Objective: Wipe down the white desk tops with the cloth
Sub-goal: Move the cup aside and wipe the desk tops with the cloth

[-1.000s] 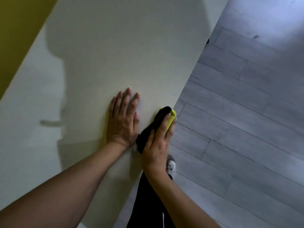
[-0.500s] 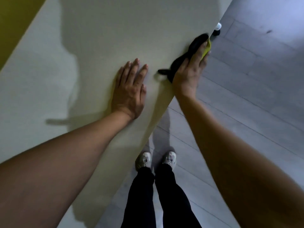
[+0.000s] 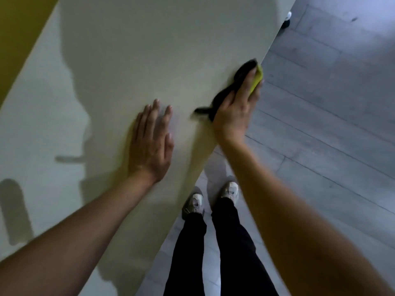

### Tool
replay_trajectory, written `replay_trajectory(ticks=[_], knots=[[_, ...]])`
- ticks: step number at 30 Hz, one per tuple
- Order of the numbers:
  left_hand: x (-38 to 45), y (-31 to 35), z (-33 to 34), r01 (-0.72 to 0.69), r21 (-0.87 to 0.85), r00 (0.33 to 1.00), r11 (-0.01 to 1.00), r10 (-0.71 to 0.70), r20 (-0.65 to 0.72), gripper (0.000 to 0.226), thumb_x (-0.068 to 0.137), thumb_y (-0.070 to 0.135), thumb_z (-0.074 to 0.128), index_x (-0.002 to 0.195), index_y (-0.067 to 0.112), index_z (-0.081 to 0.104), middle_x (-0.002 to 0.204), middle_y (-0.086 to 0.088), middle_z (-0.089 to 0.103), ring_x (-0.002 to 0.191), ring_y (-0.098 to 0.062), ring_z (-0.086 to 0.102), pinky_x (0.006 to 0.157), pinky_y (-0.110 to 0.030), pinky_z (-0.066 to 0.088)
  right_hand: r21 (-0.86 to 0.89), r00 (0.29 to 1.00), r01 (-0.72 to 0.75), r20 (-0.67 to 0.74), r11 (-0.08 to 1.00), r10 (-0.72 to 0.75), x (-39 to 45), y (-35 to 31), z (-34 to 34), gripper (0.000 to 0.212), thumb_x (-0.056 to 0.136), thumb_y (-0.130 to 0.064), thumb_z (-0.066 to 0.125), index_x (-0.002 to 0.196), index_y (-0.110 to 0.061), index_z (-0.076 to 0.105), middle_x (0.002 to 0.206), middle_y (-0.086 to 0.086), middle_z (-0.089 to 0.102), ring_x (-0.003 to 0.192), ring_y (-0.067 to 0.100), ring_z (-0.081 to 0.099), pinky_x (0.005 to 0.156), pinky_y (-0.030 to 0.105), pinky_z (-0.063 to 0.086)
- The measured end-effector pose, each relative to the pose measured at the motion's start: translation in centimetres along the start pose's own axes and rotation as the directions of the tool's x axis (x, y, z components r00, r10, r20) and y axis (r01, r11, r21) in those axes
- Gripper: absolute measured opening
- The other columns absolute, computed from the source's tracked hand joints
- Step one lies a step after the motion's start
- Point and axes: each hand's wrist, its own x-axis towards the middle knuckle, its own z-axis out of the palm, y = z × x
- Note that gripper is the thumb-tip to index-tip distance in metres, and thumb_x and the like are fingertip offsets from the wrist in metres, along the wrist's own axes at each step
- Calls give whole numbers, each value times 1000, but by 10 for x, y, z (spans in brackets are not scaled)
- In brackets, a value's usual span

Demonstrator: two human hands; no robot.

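Observation:
The white desk top (image 3: 132, 60) fills the left and middle of the view, and its right edge runs diagonally. My left hand (image 3: 151, 144) lies flat on it, fingers straight and together. My right hand (image 3: 235, 110) presses a black and yellow-green cloth (image 3: 244, 70) onto the desk's right edge, fingers stretched along the edge. A black tail of the cloth sticks out to the left of the palm. The right hand and the cloth are motion-blurred.
Grey plank floor (image 3: 320, 124) lies to the right of the desk. My legs in black trousers and light shoes (image 3: 194, 204) stand at the desk's edge. A small black and white caster (image 3: 286, 19) shows at the far edge. A yellow wall (image 3: 19, 28) is at top left.
My right hand first slid the cloth away along the desk edge, then came back a little toward me. My left hand stayed flat in place.

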Motion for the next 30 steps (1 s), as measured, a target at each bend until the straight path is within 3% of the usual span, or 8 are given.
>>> replay_trajectory(ticks=[2,6,9,13,17,23,27,30], knots=[[-52,-17,-10,-6,8,999,1000,5,43,58,108,31,30,164,15,34,172,-15,25,159,-34,23,129,-51,19,-32,1000,-17,-16,999,16,37,-7,-4,63,107,-18,35,163,-25,10,170,12,0,156,27,7,123,44,23],[-114,-51,-21,33,58,998,998,-36,59,59,106,32,32,163,15,36,172,-14,24,159,-34,23,127,-56,22,-97,1000,-9,0,995,9,46,-6,-6,61,108,-24,30,164,-20,6,170,13,-1,157,27,2,126,48,17],[-128,-62,-23,22,74,998,997,-26,61,61,106,34,31,164,15,34,173,-13,22,160,-35,21,127,-56,21,-101,999,34,-20,994,-36,-20,0,3,60,107,-22,30,163,-16,10,170,13,1,157,28,1,126,45,14],[-129,-64,-19,21,61,999,998,-24,45,62,105,35,31,163,16,35,173,-12,23,159,-34,22,128,-55,19,-76,999,10,46,997,-6,-181,23,13,62,110,-22,34,163,-26,3,171,5,-8,157,20,-3,124,37,11],[-130,-64,-16,11,60,1000,998,-12,26,61,105,35,30,163,16,37,172,-13,26,158,-36,25,127,-56,21,-112,991,-62,111,992,74,-256,30,14,65,110,-23,36,163,-30,0,170,0,-12,151,-4,-15,115,3,-1],[-131,-66,-14,4,51,1000,999,-5,18,62,105,35,32,164,18,34,172,-11,25,159,-35,23,129,-54,18,-77,999,-49,2,996,49,-140,15,14,60,110,-21,32,163,-26,7,170,8,-1,156,24,5,124,40,14],[-130,-70,-12,-12,58,1000,998,12,-3,61,105,35,32,164,19,33,173,-10,24,160,-33,22,129,-53,17,-86,998,-58,-7,995,58,-72,8,9,60,109,-23,31,164,-25,6,170,12,1,156,27,8,123,44,22],[-131,-70,-12,-11,61,1000,998,12,-13,62,105,35,33,165,20,32,173,-10,24,160,-34,21,129,-53,16,-78,999,-42,-17,996,41,-86,11,11,59,109,-23,31,164,-24,7,170,12,2,156,27,8,124,42,18]])
